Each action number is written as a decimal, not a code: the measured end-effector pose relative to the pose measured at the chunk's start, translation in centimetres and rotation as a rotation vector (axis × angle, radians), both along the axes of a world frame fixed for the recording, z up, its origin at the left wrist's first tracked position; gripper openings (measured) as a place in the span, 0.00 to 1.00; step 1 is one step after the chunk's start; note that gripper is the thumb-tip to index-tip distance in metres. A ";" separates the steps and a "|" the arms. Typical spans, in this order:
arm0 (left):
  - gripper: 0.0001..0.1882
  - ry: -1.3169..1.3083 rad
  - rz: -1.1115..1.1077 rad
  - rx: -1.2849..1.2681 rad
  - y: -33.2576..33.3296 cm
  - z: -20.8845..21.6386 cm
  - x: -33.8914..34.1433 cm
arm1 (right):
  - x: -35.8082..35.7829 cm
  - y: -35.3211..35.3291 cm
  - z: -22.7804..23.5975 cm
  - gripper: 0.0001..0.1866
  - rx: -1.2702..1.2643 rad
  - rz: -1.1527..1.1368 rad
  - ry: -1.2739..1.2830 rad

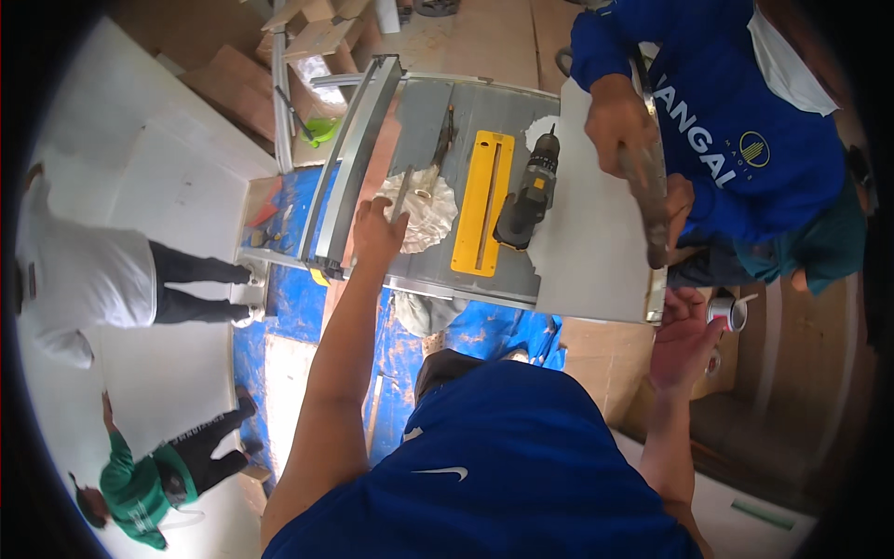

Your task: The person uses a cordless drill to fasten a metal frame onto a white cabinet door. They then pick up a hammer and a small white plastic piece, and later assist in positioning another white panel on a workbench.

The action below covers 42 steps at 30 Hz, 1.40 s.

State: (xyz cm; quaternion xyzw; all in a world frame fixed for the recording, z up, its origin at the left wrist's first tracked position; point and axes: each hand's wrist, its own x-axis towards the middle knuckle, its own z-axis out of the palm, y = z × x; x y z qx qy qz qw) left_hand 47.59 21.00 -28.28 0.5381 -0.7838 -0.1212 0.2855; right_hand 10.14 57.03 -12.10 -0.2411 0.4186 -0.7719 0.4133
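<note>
My left hand (377,233) is closed on a thin grey strip (404,194), at the left part of a grey work table (419,121) with metal rails. Just beyond it lies a crumpled whitish round sheet (431,219) with a dark-handled tool (444,140) on it. My right hand (678,345) is palm up, fingers loosely curled and thumb apart, at the near right corner of a white panel (587,252). Nothing shows in its palm. A yellow slotted plate (481,200) and a black cordless drill (531,196) lie between my hands.
Across the panel a co-worker in blue holds a worn, dark elongated tool (644,200) over its right edge. An open can (728,314) stands beside my right hand. Two people stand at the left by white walls. Blue sheeting (372,345) covers the floor; wood scraps (233,93) lie far left.
</note>
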 end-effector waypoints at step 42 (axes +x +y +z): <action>0.16 -0.190 -0.657 0.043 -21.2 1.5 -8.5 | 22.0 -9.7 -13.2 0.16 0.804 0.204 0.446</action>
